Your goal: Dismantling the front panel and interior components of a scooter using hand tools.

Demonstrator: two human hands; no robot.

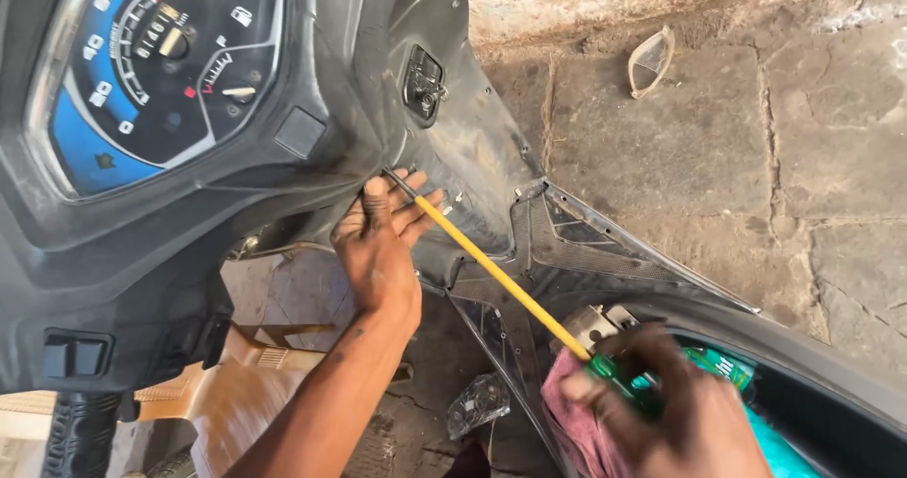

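A person works on the front of a scooter with a long screwdriver (501, 280), seen from a camera worn on the head. The right hand (661, 407), low at the right of the view, has its fingers closed around the green handle of the screwdriver, and a pink rag (576, 421) is bunched against that hand. The yellow shaft runs up and to the left from the handle, and its dark metal tip meets the black inner panel (472, 147) of the scooter just below the dashboard. The left hand (378, 242) reaches up from below with its fingers spread loosely, the thumb and first fingers resting around the tip of the screwdriver where it touches the panel; they steady it rather than clamp it. Above the left hand, at the upper left, sits the speedometer (156, 62) with its blue and black dial. The key slot (425, 86) is set into the panel up and to the right of the tip. A black handlebar grip (80, 435) shows at the lower left corner. Beyond the scooter lies a cracked stone floor (756, 138), dusty and worn, and a clear plastic cover (650, 60) rests on it near the far edge, well apart from both hands.
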